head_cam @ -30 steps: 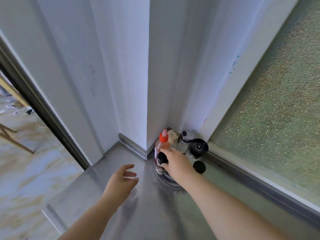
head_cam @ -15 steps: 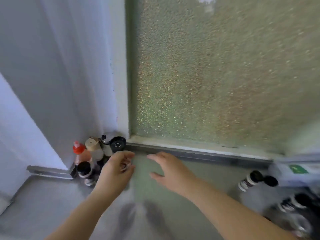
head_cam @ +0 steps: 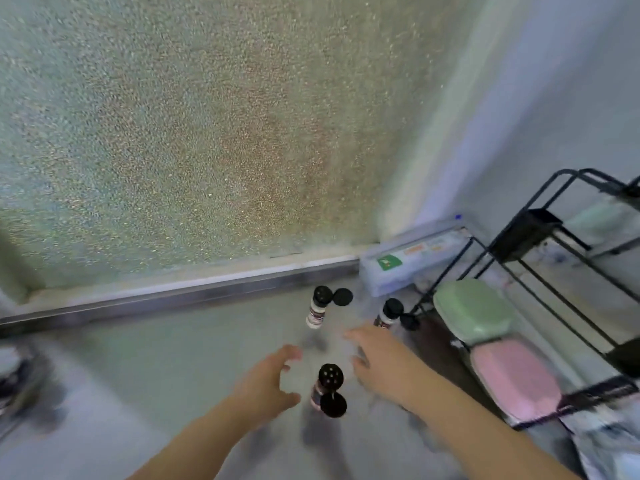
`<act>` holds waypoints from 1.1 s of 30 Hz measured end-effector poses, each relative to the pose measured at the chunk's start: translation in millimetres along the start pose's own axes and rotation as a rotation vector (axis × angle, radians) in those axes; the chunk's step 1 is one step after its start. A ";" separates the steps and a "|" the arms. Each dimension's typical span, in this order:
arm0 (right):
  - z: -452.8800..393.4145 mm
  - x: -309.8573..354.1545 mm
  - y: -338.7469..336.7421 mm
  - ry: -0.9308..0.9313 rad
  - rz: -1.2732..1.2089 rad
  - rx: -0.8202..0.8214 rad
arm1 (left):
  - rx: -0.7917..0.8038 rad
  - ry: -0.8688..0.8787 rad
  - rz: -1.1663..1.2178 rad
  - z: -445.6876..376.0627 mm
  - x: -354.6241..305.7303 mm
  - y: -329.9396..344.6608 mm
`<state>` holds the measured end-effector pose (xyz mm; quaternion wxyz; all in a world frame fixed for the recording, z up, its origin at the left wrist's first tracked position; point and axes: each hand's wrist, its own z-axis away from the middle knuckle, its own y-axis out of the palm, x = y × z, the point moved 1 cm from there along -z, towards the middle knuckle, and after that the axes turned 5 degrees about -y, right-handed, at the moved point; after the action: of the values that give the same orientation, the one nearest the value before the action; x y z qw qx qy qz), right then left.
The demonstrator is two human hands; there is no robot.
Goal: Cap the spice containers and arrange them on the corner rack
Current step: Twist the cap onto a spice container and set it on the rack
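Three spice containers stand on the table with their flip caps hinged open. The nearest container (head_cam: pixel 323 389) sits at lower centre of the frame, between the two hands. Its perforated shaker top faces up and toward the camera, and its open cap (head_cam: pixel 333 405) hangs on the side nearest the viewer. Its long axis looks roughly upright, leaning slightly toward the top of the frame, though the steep overhead angle foreshortens the body.

The left hand (head_cam: pixel 266 382) is just left of this container, fingers spread and loosely curved, holding nothing. The right hand (head_cam: pixel 379 362) is just right of it and a little higher in the frame, fingers extended and relaxed, also empty. Neither hand touches the container. The left thumb appears marginally closer to the body, so the left hand is judged better placed to steady it while the right closes the cap.

A second container (head_cam: pixel 318 308) stands above centre, near the metal sill, cap open to its right. A third container (head_cam: pixel 389 313) stands at centre right, just beyond the right fingertips and beside the black wire rack (head_cam: pixel 519 271).

Limits of view: motion blur softens all labels. The third container's lower body is partly covered by the right hand. The rack is cut off at the right edge, and its shelves carry green and pink items of unclear type.
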<state>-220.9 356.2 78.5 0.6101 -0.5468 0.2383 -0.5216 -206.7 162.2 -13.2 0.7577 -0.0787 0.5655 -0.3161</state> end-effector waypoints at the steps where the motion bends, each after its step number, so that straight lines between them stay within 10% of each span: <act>1: 2.6 -9.1 4.0 -0.012 -0.014 0.055 | 0.049 -0.009 0.007 -7.2 -0.2 12.4; 7: 8.0 -27.0 40.3 -0.135 -0.053 0.303 | 0.137 -0.050 -0.002 -39.6 5.7 45.7; 19: -25.7 11.7 -0.7 -0.172 -0.583 0.008 | -0.173 0.029 0.369 -4.8 -25.0 -11.3; 33: -59.9 181.0 -60.7 -0.237 -0.936 0.040 | -0.558 0.154 0.324 119.8 -52.8 -127.8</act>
<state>-233.2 177.4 167.5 0.3434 -0.6391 -0.1145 -0.6786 -156.4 63.0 132.0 0.7023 -0.1682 0.6911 -0.0292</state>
